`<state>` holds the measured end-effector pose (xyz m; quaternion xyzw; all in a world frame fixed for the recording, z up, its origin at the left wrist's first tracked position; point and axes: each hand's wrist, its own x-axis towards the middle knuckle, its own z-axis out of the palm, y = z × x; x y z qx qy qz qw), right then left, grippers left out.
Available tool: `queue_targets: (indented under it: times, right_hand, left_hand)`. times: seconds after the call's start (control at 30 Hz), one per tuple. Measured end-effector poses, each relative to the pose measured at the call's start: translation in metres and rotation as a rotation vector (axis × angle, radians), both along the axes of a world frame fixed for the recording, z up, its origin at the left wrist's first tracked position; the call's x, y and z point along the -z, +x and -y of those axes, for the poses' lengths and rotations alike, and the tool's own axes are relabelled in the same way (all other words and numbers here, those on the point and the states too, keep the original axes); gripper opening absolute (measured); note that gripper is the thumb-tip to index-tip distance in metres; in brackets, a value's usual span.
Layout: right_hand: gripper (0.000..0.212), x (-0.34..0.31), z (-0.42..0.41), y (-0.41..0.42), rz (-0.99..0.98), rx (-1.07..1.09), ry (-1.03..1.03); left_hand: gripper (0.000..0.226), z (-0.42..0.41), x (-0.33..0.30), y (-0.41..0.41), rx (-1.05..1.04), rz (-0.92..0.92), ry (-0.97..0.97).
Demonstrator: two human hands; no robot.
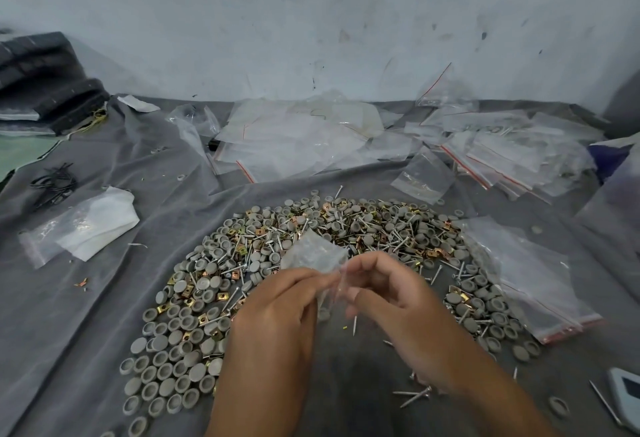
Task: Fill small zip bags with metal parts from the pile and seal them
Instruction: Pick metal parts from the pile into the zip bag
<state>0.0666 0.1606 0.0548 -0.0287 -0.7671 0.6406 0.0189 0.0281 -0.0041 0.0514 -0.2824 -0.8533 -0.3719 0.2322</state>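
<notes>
- Hands meet above a grey cloth-covered surface [86, 315]: left hand [277, 312] and right hand [391, 294] each pinch, in a narrow grip, one small clear zip bag [313, 254].
- Bag is held over a curved pile of grey caps, nails and brass clips [346, 228].
- Empty zip bags [526, 273] lie right of the pile; more [301, 135] lie by the wall.

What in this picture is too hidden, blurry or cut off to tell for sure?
- Small zip bag, head view: what is inside, and whether it is sealed; motion blur and both hands cover its lower part.
- Right hand: blurred, so the exact finger grip is unclear.
- Grey device: cut off by the right edge.
- Bags by the wall: contents too small to see.
</notes>
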Motion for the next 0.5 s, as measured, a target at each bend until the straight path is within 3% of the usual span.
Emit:
queue_targets:
  times: [0.07, 0.13, 0.2, 0.33, 0.43, 0.5]
  right_hand:
    - [0.006, -0.004, -0.025, -0.008, -0.018, 0.124, 0.250]
    - [0.019, -0.005, -0.065, -0.028, -0.050, 0.384, 0.538]
    - [0.028, -0.002, -0.106, -0.051, 0.083, 0.513, 0.732]
    - [0.039, 0.020, -0.140, -0.081, 0.411, 0.322, 0.994]
    - [0.034, 0.027, -0.140, -0.082, 0.367, 0.307, 1.049]
    - [0.029, 0.029, -0.136, -0.078, 0.331, 0.284, 0.961]
  left_hand:
    - [0.031, 0.002, 0.000, -0.001, 0.035, 0.061, 0.006]
    - [0.028, 0.003, -0.001, -0.001, 0.063, 0.105, 0.015]
    - [0.025, 0.003, 0.000, -0.001, 0.077, 0.134, 0.010]
    - [0.022, 0.002, -0.001, -0.001, 0.069, 0.171, 0.002]
    - [0.024, 0.003, 0.001, -0.002, 0.071, 0.177, 0.001]
    - [0.027, 0.004, 0.001, -0.002, 0.074, 0.182, -0.022]
